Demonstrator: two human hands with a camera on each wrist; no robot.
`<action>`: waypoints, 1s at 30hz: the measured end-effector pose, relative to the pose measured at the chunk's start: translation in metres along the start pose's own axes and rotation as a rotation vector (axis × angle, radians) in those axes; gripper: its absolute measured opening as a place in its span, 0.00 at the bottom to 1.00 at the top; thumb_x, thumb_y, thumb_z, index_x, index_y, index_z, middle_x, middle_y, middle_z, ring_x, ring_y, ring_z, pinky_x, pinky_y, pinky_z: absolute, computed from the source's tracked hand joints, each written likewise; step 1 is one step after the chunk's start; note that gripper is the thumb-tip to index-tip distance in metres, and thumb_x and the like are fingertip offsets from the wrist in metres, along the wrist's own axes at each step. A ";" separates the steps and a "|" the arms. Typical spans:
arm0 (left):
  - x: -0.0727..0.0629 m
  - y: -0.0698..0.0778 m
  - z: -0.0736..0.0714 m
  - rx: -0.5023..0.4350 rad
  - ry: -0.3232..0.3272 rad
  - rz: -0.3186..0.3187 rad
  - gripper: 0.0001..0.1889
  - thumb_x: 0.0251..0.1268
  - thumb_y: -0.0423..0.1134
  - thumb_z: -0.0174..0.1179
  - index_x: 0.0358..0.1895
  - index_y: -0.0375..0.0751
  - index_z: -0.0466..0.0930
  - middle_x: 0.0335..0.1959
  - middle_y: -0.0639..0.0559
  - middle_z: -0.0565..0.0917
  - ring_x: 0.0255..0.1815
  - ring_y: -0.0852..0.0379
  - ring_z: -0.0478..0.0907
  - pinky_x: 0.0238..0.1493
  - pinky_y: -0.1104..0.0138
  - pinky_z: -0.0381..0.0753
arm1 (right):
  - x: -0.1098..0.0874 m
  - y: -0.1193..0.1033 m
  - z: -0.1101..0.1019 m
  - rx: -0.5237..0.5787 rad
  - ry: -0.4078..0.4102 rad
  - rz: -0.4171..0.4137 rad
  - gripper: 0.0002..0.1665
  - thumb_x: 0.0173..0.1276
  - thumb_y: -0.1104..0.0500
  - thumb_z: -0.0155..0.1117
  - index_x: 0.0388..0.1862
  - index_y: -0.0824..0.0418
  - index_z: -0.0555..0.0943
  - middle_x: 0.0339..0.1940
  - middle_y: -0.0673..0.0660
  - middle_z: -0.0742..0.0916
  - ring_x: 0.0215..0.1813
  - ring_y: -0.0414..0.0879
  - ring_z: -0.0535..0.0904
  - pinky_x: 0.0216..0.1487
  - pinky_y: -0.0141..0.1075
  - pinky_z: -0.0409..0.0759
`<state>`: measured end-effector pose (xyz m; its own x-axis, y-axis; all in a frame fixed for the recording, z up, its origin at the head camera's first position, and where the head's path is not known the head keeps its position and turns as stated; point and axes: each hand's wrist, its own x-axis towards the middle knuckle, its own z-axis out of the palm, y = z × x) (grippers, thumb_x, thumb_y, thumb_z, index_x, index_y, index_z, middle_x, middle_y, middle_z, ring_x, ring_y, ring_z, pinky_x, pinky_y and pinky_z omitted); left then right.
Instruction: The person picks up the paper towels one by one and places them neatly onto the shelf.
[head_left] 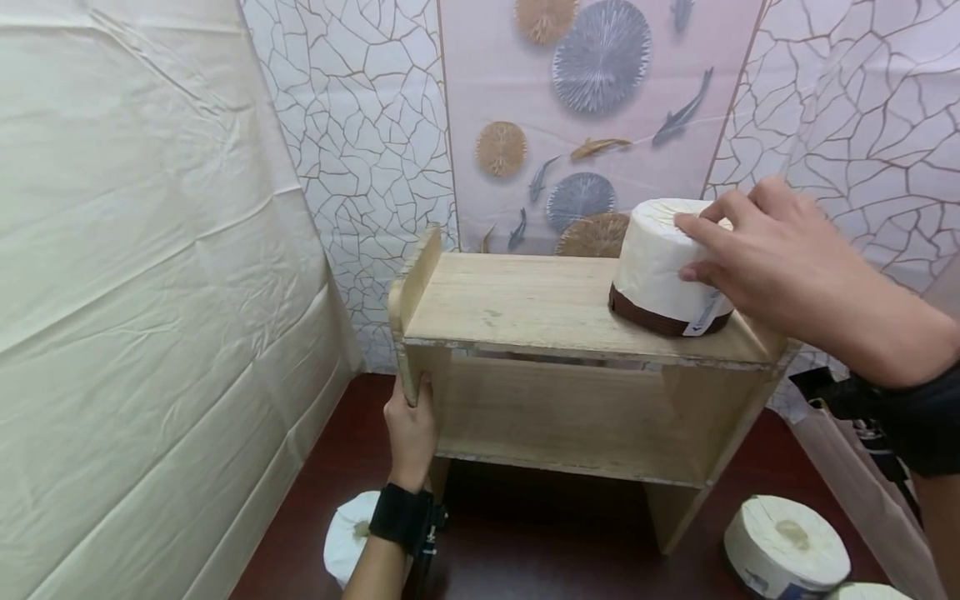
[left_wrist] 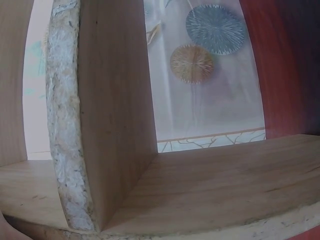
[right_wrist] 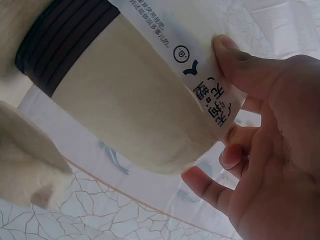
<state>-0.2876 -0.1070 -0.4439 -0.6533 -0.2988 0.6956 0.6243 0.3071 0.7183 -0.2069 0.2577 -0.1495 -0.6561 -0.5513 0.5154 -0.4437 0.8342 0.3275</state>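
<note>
A wooden two-tier shelf [head_left: 517, 300] stands on the dark red tabletop. My left hand [head_left: 412, 433] grips its left side panel below the upper board, thumb on the front edge. In the left wrist view, rough pale edging runs along a shelf board [left_wrist: 120, 100], and only a bit of the hand shows in the corner. On the right end of the top board is a wrapped toilet paper roll [head_left: 660, 258] with a brown band round its base. My right hand [head_left: 787, 258] holds it from the upper right. The right wrist view shows the thumb [right_wrist: 227, 52] against its printed label.
One wrapped roll [head_left: 348, 533] sits at the front left, partly behind the left wrist. Another roll [head_left: 787, 546] stands at the front right, with part of a further roll [head_left: 870, 592] at the frame's edge. Patterned cloth [head_left: 375, 167] hangs behind the shelf.
</note>
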 end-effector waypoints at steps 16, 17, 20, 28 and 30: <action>-0.001 0.002 0.004 0.028 0.017 0.045 0.19 0.80 0.29 0.59 0.68 0.33 0.77 0.34 0.34 0.83 0.29 0.57 0.71 0.32 0.67 0.71 | -0.017 0.006 0.021 0.177 0.124 0.089 0.34 0.73 0.54 0.73 0.73 0.64 0.75 0.66 0.74 0.76 0.58 0.73 0.67 0.51 0.67 0.66; -0.001 0.002 0.003 0.031 0.019 0.050 0.19 0.79 0.28 0.59 0.69 0.33 0.77 0.30 0.35 0.80 0.27 0.58 0.67 0.31 0.67 0.69 | -0.018 0.006 0.022 0.201 0.133 0.098 0.34 0.75 0.51 0.72 0.74 0.64 0.75 0.67 0.74 0.75 0.60 0.73 0.66 0.53 0.67 0.65; -0.002 0.002 0.002 0.034 0.018 0.050 0.20 0.80 0.28 0.58 0.70 0.32 0.76 0.29 0.36 0.78 0.27 0.61 0.66 0.30 0.67 0.68 | -0.019 0.009 0.022 0.281 0.174 0.086 0.39 0.77 0.40 0.67 0.74 0.65 0.74 0.69 0.76 0.72 0.65 0.74 0.62 0.59 0.68 0.60; -0.004 0.000 -0.001 0.048 0.029 0.034 0.15 0.81 0.31 0.58 0.65 0.33 0.78 0.34 0.37 0.83 0.32 0.57 0.73 0.34 0.68 0.71 | -0.031 0.025 0.033 0.419 0.208 0.005 0.60 0.64 0.25 0.70 0.81 0.63 0.67 0.74 0.75 0.69 0.70 0.73 0.61 0.65 0.66 0.58; -0.004 0.000 0.000 0.049 0.024 0.036 0.16 0.82 0.31 0.57 0.66 0.33 0.78 0.41 0.34 0.86 0.35 0.54 0.75 0.36 0.66 0.73 | -0.037 0.032 0.036 0.426 0.190 -0.009 0.63 0.63 0.26 0.72 0.84 0.60 0.62 0.76 0.74 0.67 0.72 0.73 0.60 0.69 0.66 0.59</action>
<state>-0.2849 -0.1061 -0.4470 -0.6201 -0.3077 0.7216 0.6251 0.3621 0.6915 -0.2190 0.3044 -0.1865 -0.5453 -0.5126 0.6632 -0.6857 0.7278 -0.0013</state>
